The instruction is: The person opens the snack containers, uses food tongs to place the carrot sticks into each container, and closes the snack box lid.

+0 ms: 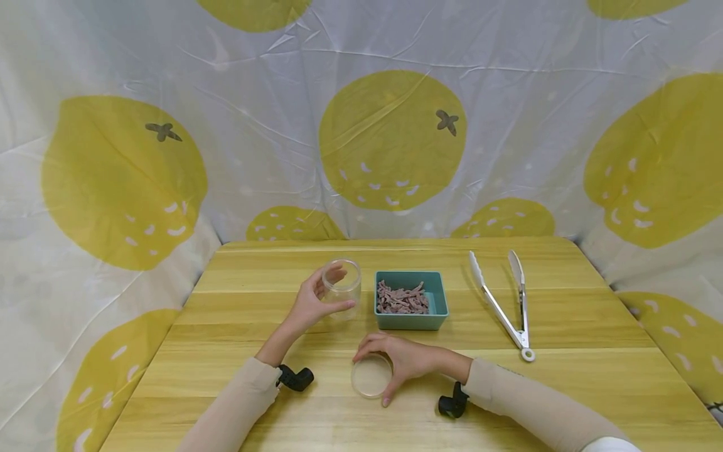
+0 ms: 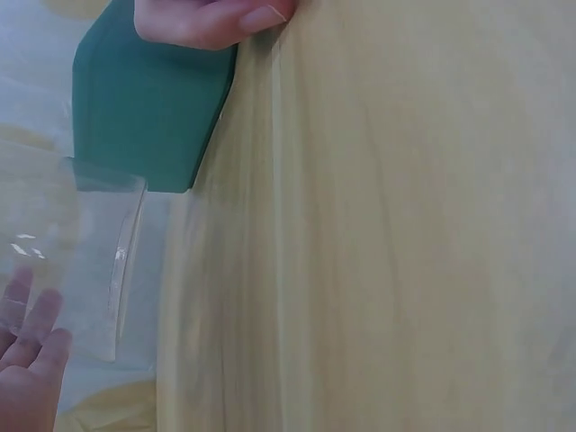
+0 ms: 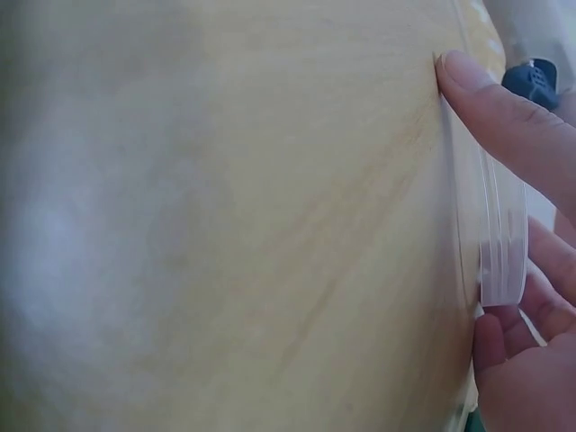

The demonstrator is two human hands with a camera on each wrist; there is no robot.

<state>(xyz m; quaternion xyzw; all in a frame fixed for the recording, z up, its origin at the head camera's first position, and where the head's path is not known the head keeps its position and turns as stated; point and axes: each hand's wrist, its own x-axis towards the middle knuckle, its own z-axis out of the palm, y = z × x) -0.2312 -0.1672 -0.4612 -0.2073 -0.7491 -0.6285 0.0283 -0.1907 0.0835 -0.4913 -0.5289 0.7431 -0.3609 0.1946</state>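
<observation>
Head view: On a wooden table [image 1: 593, 376], purplish-brown strips [image 1: 402, 299] are held in a teal box [image 1: 411, 322]. To the left of the box, a clear, uncovered jar [image 1: 351, 289] is gripped by the left hand [image 1: 312, 302], its thumb laid along the near side and its fingers curved round the far side. On the person's side of the box, slightly leftward, a round clear lid [image 1: 371, 378] is gripped at the rim by the right hand [image 1: 405, 358], with thumb and fingers spread across its width. To the right of the box, metal tongs [image 1: 501, 314] are laid with their arms apart.

Left wrist view: The jar is seen beside the box. A gap is shown between it and the tabletop, so it seems to be held up. Separate fingertips are seen against its wall.

Right wrist view: The lid is seen edge-on, pinched between thumb and fingers, low over the table; whether the wood is touched cannot be told.

The step in hand is judged to be the separate handling of jar and lid. For the next move, a steady jar and a level lid, both clear of the box, seem to be called for.
</observation>
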